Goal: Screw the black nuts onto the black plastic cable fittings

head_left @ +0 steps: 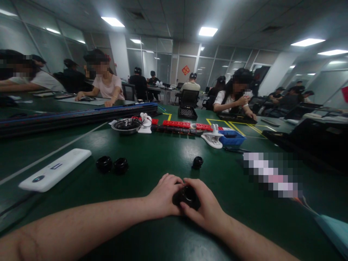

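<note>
Close in front of me, my left hand [166,195] and my right hand [204,203] curl round a glossy black hollow round part [188,194] low over the green table [152,163]. The part's dark round opening faces up toward me. My right thumb and fingers wrap its right side. My left fingers close on its left side, partly hiding it. A smaller black round part [197,162] sits just beyond my hands. Two similar black round parts, a left one [104,164] and a right one [121,165], lie side by side to the left.
A white power bank [56,169] with a cable lies left. Farther back are a metal dish [126,125], white clips [145,123], red strips [176,124] and a blue bin [232,137]. A black case [312,141] stands right. Co-workers sit across the table.
</note>
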Motion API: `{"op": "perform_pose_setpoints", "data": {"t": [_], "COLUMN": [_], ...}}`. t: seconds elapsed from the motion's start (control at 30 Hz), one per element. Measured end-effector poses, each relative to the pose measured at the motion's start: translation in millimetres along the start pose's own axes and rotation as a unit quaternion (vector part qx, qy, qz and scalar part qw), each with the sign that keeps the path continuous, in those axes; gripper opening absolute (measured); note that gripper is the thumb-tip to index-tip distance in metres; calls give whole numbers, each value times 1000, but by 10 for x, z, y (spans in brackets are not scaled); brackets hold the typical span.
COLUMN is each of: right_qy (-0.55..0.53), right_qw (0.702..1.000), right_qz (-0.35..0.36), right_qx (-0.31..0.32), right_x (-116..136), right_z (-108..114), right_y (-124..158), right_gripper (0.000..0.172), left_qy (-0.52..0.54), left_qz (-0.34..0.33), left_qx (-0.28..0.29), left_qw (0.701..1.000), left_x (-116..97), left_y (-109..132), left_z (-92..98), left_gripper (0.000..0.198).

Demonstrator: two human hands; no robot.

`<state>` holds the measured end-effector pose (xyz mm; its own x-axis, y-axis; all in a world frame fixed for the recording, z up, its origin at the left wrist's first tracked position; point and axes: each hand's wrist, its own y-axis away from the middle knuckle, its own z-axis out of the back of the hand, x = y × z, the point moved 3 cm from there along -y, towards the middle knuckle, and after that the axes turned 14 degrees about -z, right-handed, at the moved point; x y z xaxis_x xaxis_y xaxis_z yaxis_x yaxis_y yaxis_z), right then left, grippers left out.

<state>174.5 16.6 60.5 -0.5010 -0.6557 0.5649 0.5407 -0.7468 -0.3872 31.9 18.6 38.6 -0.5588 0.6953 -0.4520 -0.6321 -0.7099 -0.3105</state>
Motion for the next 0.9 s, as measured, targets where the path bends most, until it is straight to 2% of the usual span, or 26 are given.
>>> {"op": "perform_pose_setpoints", "data": {"t": [0.17, 0.27, 0.37, 0.67, 0.8, 0.9], "right_qy": [-11, 11, 9, -36, -6, 1], "right_qw": [998, 1000, 1000, 998, 1000, 1000], "right_qz": [50, 9, -23, 51, 21, 1], "right_qx": [21, -2, 5, 33, 6, -10], "right_x": [37, -20, -68, 26, -3, -21], "right_z": [3, 2, -13, 14, 23, 31], "right_y": [20, 15, 8, 22, 13, 13], "right_gripper": [59, 60, 54, 54, 58, 53], "left_qy": [-4, -2, -2, -4, -2, -1], "left_qz": [-4, -13, -8, -2, -10, -7], "left_qx": [-1, -3, -4, -3, 3, 9], "left_qw": [1000, 1000, 1000, 1000, 1000, 1000], "left_x": [-3, 21, 27, -19, 4, 9], "left_y": [-4, 2, 6, 2, 8, 6], "left_z": [16, -5, -15, 16, 6, 1], "left_gripper": [49, 46, 48, 47, 46, 46]}}
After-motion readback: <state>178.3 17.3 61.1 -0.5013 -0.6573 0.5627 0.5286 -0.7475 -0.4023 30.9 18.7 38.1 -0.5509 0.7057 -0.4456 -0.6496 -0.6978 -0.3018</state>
